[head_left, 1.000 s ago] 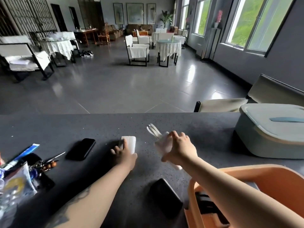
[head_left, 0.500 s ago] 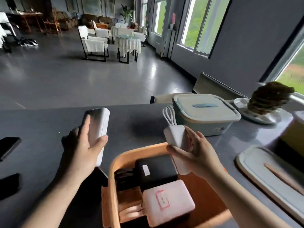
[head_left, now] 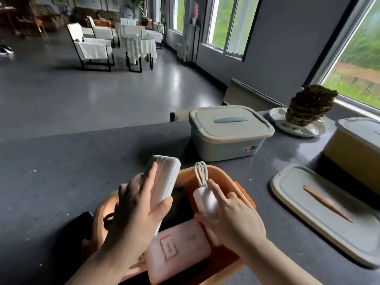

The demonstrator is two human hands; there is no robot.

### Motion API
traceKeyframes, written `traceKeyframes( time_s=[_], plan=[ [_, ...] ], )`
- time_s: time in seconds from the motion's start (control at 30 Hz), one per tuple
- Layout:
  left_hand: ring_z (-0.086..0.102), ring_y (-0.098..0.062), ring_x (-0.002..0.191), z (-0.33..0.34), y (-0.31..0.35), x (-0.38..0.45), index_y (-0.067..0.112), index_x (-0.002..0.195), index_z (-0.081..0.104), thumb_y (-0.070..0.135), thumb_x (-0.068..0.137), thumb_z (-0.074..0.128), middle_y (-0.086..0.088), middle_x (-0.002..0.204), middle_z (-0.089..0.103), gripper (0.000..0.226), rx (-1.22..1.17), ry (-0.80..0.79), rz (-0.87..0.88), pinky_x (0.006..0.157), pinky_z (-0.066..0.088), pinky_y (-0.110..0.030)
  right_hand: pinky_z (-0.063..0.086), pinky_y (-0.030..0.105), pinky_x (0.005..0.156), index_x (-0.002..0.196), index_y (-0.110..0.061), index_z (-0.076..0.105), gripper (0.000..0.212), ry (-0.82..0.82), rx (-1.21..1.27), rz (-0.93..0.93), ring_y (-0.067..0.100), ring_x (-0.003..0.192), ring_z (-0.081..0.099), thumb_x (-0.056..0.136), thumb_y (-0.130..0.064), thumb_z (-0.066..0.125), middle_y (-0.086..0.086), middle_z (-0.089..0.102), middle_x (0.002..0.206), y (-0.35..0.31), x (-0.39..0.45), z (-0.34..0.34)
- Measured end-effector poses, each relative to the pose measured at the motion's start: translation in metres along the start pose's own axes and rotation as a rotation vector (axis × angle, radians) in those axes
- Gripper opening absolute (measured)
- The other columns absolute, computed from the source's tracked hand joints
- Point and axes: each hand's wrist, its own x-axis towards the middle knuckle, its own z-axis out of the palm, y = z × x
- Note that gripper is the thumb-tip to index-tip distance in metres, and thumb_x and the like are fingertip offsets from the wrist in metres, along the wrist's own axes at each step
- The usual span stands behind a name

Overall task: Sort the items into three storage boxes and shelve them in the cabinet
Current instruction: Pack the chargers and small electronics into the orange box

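An open orange storage box [head_left: 226, 175] sits on the dark counter [head_left: 72, 171] in front of me. Inside lie a pink power bank [head_left: 178, 249] and a black device [head_left: 181, 206]. My left hand [head_left: 135, 210] grips a white rounded power bank [head_left: 164, 175] above the box's left side. My right hand [head_left: 228, 221] holds a smaller white power bank with looped white cables [head_left: 205, 200] over the box's middle.
A blue-grey lidded box [head_left: 228, 132] stands behind the orange one. To the right lie a loose cream lid [head_left: 320, 212] and a yellow box [head_left: 357, 153]. A plate with a dark stacked object [head_left: 308, 105] is at the back right. A black item [head_left: 80, 223] lies left of the orange box.
Both hands have carried their white power banks from the counter to above the orange box and lowered them toward it. My view has swung right and down.
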Motion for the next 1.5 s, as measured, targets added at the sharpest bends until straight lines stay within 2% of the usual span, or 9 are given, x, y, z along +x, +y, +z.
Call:
traceKeyframes(
  time_s=[0.23,0.4,0.53,0.7,1.0,1.17,1.3,1.4,1.5],
  plan=[
    [0.036,-0.019,0.109,0.006,-0.005,-0.002,0.032,0.150,0.022,0.063,0.074,0.031,0.002,0.132,0.046,0.082,0.046,-0.097,0.033,0.090,0.033,-0.035,0.044,0.036,0.073,0.151,-0.033,-0.006,0.076,-0.182,-0.142,0.032,0.030,0.104,0.058,0.093,-0.061,0.035,0.011,0.050,0.121,-0.002,0.000,0.006],
    [0.037,-0.020,0.111,0.008,-0.010,-0.001,0.034,0.149,0.022,0.063,0.075,0.033,0.004,0.129,0.046,0.081,0.035,-0.122,0.032,0.094,0.035,-0.038,0.040,0.034,0.071,0.134,-0.026,0.034,0.044,-0.341,-0.183,0.067,0.032,0.104,0.060,0.093,-0.044,0.035,0.008,0.063,0.110,-0.004,0.006,0.010],
    [0.033,-0.018,0.116,0.009,-0.012,-0.003,0.036,0.149,0.019,0.064,0.074,0.032,0.007,0.132,0.045,0.082,0.022,-0.127,0.025,0.096,0.034,-0.037,0.045,0.035,0.080,0.133,-0.035,0.038,0.040,-0.486,-0.191,0.036,0.031,0.111,0.057,0.094,-0.029,0.037,0.007,0.062,0.118,-0.008,0.014,0.010],
    [0.037,-0.020,0.108,0.010,-0.012,-0.004,0.034,0.149,0.023,0.061,0.074,0.037,0.004,0.128,0.048,0.080,0.024,-0.131,0.034,0.090,0.037,-0.041,0.043,0.034,0.094,0.130,-0.009,0.054,0.038,-0.639,-0.374,-0.015,0.030,0.123,0.052,0.101,-0.022,0.033,0.013,0.055,0.134,-0.006,0.021,0.020],
    [0.037,-0.021,0.104,0.011,-0.009,-0.007,0.034,0.148,0.026,0.061,0.073,0.039,0.004,0.128,0.049,0.081,0.017,-0.151,0.030,0.088,0.037,-0.041,0.045,0.038,0.091,0.139,-0.023,0.040,0.039,-0.531,-0.246,-0.028,0.031,0.119,0.053,0.101,-0.030,0.031,0.008,0.055,0.133,0.006,0.021,0.029],
    [0.038,-0.018,0.109,0.009,0.004,-0.007,0.034,0.148,0.027,0.060,0.073,0.042,0.005,0.132,0.050,0.081,-0.048,-0.096,0.043,0.091,0.025,-0.022,0.044,0.031,0.081,0.115,-0.035,0.054,0.031,-0.054,0.270,0.076,0.015,0.102,0.059,0.100,-0.049,0.030,-0.012,0.061,0.103,-0.003,0.003,-0.009],
    [0.041,-0.011,0.106,0.020,0.033,-0.001,0.030,0.146,0.030,0.063,0.065,0.056,0.014,0.122,0.049,0.092,-0.077,-0.028,0.056,0.087,0.034,-0.025,0.058,0.034,0.075,0.109,-0.026,0.062,0.021,-0.178,1.328,0.155,0.010,0.085,0.069,0.092,-0.037,0.057,-0.007,0.071,0.087,-0.026,-0.004,-0.026],
    [0.044,-0.009,0.101,0.028,0.049,-0.001,0.021,0.145,0.035,0.054,0.054,0.079,0.008,0.116,0.055,0.106,-0.054,-0.040,0.077,0.078,0.040,-0.027,0.050,0.019,0.054,0.110,-0.015,0.061,0.019,-0.127,1.486,0.180,0.008,0.072,0.067,0.091,-0.020,0.061,0.004,0.072,0.090,-0.026,-0.005,-0.027],
    [0.043,0.010,0.113,0.020,0.050,0.003,0.045,0.145,0.024,0.069,0.051,0.067,0.031,0.129,0.045,0.106,-0.259,-0.119,-0.015,0.091,0.036,-0.013,0.055,0.025,0.057,0.115,-0.005,0.062,0.023,-0.163,1.694,0.140,0.020,0.081,0.071,0.093,-0.010,0.055,0.013,0.072,0.098,-0.012,-0.002,-0.032]
  ],
)
